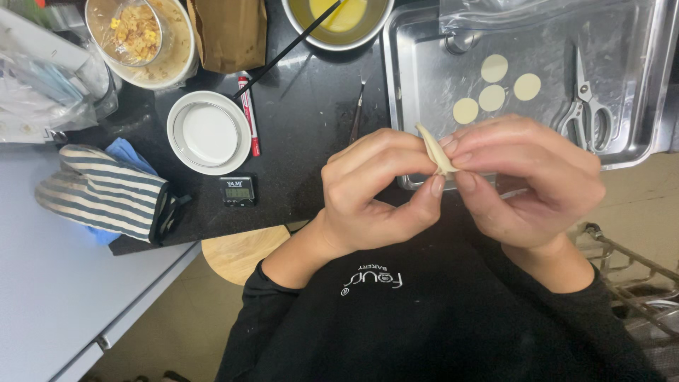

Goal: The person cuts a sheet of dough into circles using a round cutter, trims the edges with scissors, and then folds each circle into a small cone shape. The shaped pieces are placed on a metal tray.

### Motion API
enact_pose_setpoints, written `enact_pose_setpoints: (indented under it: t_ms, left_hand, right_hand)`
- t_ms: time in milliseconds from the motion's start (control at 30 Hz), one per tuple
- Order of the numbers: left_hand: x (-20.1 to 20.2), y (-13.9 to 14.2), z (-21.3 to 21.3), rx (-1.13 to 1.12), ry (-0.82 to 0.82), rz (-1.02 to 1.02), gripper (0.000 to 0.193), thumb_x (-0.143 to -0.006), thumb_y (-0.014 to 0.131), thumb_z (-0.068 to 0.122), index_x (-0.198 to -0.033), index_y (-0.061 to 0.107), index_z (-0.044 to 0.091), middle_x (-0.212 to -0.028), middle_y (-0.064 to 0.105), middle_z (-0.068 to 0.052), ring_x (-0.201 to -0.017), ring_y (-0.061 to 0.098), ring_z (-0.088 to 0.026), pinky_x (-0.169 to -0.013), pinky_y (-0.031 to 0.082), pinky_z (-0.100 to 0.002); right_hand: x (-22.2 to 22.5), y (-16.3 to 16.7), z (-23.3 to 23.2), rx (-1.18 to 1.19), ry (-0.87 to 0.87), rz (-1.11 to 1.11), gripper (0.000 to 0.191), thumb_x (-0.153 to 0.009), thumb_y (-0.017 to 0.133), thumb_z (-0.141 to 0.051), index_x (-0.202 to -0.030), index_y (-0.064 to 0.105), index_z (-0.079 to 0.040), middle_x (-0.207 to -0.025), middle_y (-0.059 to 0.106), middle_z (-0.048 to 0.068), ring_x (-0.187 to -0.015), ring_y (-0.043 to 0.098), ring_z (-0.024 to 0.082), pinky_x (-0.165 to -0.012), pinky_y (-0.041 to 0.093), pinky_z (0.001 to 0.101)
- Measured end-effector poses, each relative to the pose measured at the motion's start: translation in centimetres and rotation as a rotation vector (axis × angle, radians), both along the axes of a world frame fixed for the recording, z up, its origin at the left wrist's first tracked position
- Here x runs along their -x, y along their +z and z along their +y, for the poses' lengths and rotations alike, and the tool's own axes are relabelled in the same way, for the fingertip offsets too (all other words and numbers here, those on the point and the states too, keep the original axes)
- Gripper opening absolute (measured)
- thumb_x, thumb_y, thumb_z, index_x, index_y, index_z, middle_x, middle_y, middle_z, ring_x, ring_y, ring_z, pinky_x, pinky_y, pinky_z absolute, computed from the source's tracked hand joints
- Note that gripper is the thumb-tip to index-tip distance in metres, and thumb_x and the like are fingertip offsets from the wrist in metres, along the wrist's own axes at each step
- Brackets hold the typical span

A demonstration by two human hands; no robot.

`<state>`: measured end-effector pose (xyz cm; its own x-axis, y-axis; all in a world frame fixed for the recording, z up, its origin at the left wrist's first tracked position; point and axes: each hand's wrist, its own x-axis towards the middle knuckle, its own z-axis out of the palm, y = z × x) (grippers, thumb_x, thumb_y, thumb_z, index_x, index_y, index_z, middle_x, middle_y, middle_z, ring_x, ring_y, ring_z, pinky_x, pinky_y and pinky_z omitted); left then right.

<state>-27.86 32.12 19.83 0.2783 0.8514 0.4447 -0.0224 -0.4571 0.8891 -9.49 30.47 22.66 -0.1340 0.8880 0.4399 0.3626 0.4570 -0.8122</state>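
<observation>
The left hand (375, 191) and right hand (527, 180) met above the near edge of the desk (304, 134), both nearly closed, fingertips and thumbs pinching one folded dough wrapper (435, 150) between them. The wrapper stood edge-up, pale and thin. Judged light, soft and easily torn; it would likely stick to itself once pressed, so the hold belonged along the folded rim, with gentle pressure only.

At 12 o'clock from the hands, a metal tray (424, 42) carried four round wrappers (493, 97) lying flat and, toward 2 o'clock, scissors (583, 99). At 11 o'clock stood a bowl of yellow liquid (339, 18). At 9 to 10 o'clock sat a white dish (209, 133), a small timer (237, 191) and a striped oven mitt (106, 191).
</observation>
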Motion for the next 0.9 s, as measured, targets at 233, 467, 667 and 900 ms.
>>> enact_pose_setpoints:
  t_ms: [233,467,667,900]
  left_hand:
    - [-0.1,-0.4,0.0,0.068,-0.027,-0.024,0.013,-0.094,0.075,0.002,-0.106,0.069,0.002,-0.102,0.071,-0.009,-0.088,0.073,-0.015,-0.08,0.059,-0.023]
    - [-1.9,-3.9,1.2,0.346,-0.191,-0.093,0.016,-0.094,0.081,0.006,-0.099,0.067,-0.001,-0.096,0.067,-0.005,-0.092,0.07,-0.011,-0.086,0.062,-0.023]
    - [-4.6,-7.6,0.5,0.435,-0.248,-0.113,0.008,-0.098,0.072,0.003,-0.096,0.067,-0.003,-0.102,0.066,-0.006,-0.096,0.069,-0.012,-0.09,0.061,-0.026]
    - [-6.9,-10.7,0.0,0.821,-0.315,-0.272,0.016,-0.095,0.072,0.009,-0.105,0.064,-0.001,-0.103,0.068,-0.003,-0.097,0.066,-0.007,-0.082,0.06,-0.024]
  right_hand:
    - [0.0,-0.2,0.2,-0.006,0.007,-0.002,0.015,-0.086,0.074,-0.002,-0.096,0.067,0.007,-0.096,0.068,0.02,-0.089,0.071,0.027,-0.079,0.06,0.0336]
    - [-2.0,-3.8,-1.0,0.066,-0.071,-0.048,0.011,-0.097,0.075,0.004,-0.107,0.07,0.004,-0.104,0.07,0.016,-0.094,0.071,0.022,-0.081,0.058,0.0284]
    - [-3.8,-8.2,-3.3,0.376,-0.214,0.331,0.006,-0.108,0.066,0.0,-0.111,0.063,0.003,-0.108,0.066,0.01,-0.099,0.064,0.013,-0.089,0.053,0.0235]
    - [-4.6,-10.2,-4.6,0.331,-0.319,0.287,0.009,-0.108,0.065,-0.005,-0.113,0.061,0.001,-0.113,0.065,0.006,-0.106,0.062,0.012,-0.095,0.054,0.0255]
